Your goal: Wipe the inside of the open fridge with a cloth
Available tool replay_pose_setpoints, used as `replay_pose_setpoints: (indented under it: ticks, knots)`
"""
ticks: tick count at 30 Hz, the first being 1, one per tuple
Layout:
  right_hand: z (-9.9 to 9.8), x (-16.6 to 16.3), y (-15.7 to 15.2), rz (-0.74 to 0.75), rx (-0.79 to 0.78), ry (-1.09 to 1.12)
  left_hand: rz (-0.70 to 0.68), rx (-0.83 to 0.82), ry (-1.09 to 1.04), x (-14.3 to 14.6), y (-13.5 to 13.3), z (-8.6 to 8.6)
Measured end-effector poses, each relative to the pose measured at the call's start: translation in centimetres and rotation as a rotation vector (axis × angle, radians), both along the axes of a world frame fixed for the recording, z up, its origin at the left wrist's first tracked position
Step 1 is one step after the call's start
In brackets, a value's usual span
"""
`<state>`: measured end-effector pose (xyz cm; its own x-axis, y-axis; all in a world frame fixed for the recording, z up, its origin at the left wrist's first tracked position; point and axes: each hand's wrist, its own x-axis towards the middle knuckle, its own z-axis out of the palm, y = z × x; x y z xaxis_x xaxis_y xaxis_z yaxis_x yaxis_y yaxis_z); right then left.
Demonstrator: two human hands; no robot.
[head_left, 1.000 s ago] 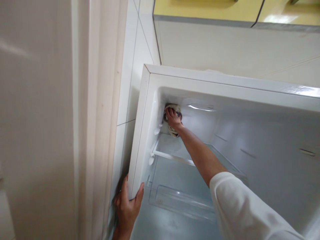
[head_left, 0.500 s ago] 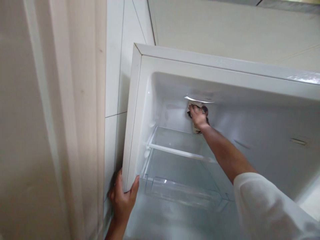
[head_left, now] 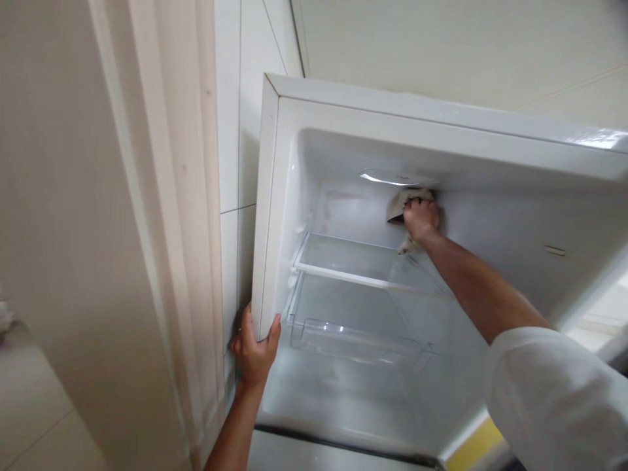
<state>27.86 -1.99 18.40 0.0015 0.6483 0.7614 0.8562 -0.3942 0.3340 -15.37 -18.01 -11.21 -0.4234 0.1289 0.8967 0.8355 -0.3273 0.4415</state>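
An open white fridge compartment [head_left: 275, 196] fills the view, bare inside. My right hand [head_left: 422, 219] is closed on a beige cloth [head_left: 400, 204] and presses it against the back wall, just under the ceiling light [head_left: 392, 178]. My left hand [head_left: 255, 353] grips the left front edge of the fridge frame, fingers wrapped round it. A glass shelf [head_left: 353, 265] sits below the cloth, and a clear plastic tray [head_left: 353, 340] lies under that.
A tiled wall [head_left: 230, 131] and a pale door frame [head_left: 167, 229] stand close on the left of the fridge. A pale wall runs above it. A yellow strip [head_left: 471, 448] shows at the lower right.
My right hand has slid the cloth rightward along the back wall, from the upper left corner to under the light. My left hand keeps its grip; the view has shifted.
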Motion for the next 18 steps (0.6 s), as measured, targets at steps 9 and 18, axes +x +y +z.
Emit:
replay_pose_setpoints:
  ticks: [9, 18]
  knots:
    - [1.1, -2.1, -9.4, -0.104, -0.084, 0.043, -0.115, -0.201, -0.160, 0.6, -0.3, 1.1]
    - [1.1, -5.3, -16.3, -0.145, -0.137, 0.208, -0.306, -0.407, -0.184, 0.3, -3.0, 3.1]
